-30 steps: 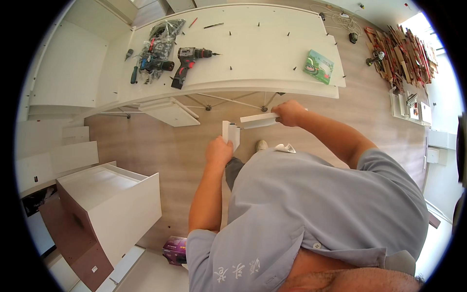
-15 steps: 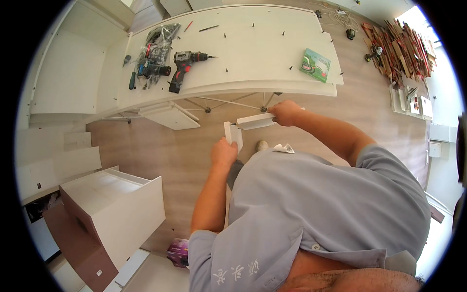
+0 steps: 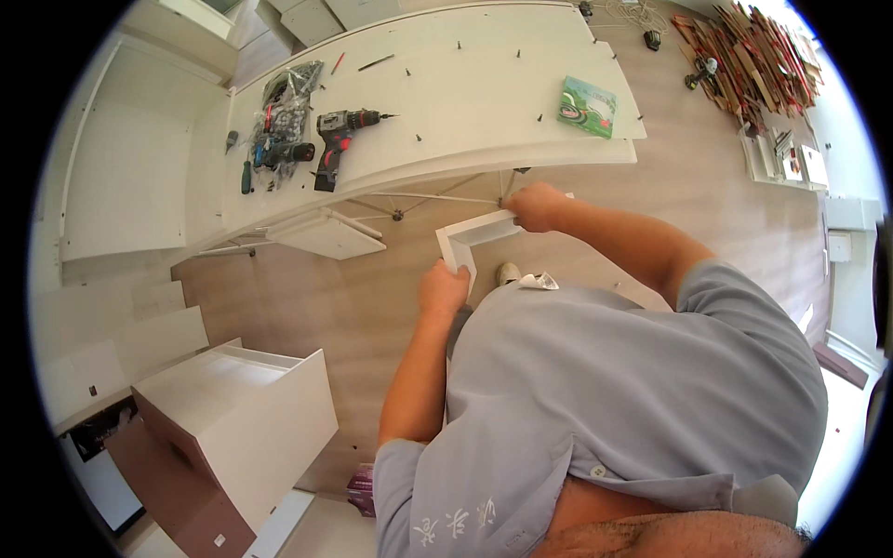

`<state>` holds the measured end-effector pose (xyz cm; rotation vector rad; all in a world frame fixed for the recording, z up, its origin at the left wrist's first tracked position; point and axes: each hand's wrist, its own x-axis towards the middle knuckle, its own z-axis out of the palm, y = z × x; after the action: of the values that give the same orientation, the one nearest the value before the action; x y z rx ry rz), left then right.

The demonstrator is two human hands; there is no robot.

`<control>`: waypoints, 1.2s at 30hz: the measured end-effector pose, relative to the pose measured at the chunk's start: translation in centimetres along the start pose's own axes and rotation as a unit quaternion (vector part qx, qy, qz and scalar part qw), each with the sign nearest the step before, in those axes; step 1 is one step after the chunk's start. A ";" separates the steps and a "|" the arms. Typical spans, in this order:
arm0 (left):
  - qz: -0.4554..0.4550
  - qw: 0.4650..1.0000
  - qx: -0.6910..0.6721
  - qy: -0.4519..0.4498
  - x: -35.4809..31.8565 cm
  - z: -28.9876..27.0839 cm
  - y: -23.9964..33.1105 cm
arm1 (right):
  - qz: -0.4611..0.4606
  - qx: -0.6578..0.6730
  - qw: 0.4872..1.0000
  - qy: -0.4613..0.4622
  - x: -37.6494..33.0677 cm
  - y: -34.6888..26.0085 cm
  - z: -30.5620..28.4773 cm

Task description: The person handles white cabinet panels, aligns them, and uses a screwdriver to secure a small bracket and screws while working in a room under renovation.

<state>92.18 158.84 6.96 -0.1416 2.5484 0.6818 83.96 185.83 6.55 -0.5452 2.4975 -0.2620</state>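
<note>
Two white boards meet at a corner in front of my body, above the floor. My left hand (image 3: 444, 286) grips the shorter-looking left board (image 3: 457, 255), with the thumb over its edge. Around the far edge of the right board (image 3: 488, 226), my right hand (image 3: 537, 206) is closed. The left end of the right board touches the left board, forming an L shape. My right hand hides part of the right board, and the fingertips of both hands are partly out of sight.
Beyond my hands stands a white panel worktop (image 3: 465, 102) bearing a cordless drill (image 3: 336, 139), a plastic bag of hardware (image 3: 286, 112), a green box (image 3: 587, 107) and several upright dark pegs. A white cabinet (image 3: 270, 428) stands at lower left. Wood strips (image 3: 749, 65) lie at far right.
The two boards were slightly apart, with a dark connector showing between them; now they meet at the corner. My left hand has moved a little to the right. The whole view has shifted slightly.
</note>
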 end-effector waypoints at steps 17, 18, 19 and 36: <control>0.007 0.959 -0.265 -0.102 -1.6 3.5 -4.2 | -0.031 0.072 0.996 0.031 -2.2 0.3 0.5; -0.009 0.962 -0.254 -0.101 -2.0 3.4 -3.7 | -0.024 0.079 0.996 0.025 -2.1 0.2 0.8; -0.006 0.962 -0.256 -0.099 -1.9 3.6 -3.9 | -0.023 0.086 0.996 0.022 -2.1 0.3 0.7; -0.090 0.934 -0.330 0.104 0.7 4.4 -6.1 | -0.014 0.025 1.000 0.000 -1.4 1.1 0.1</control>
<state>94.82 155.75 0.58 -0.6944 2.3449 1.4880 84.72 187.46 6.80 -0.5597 2.4781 -0.3343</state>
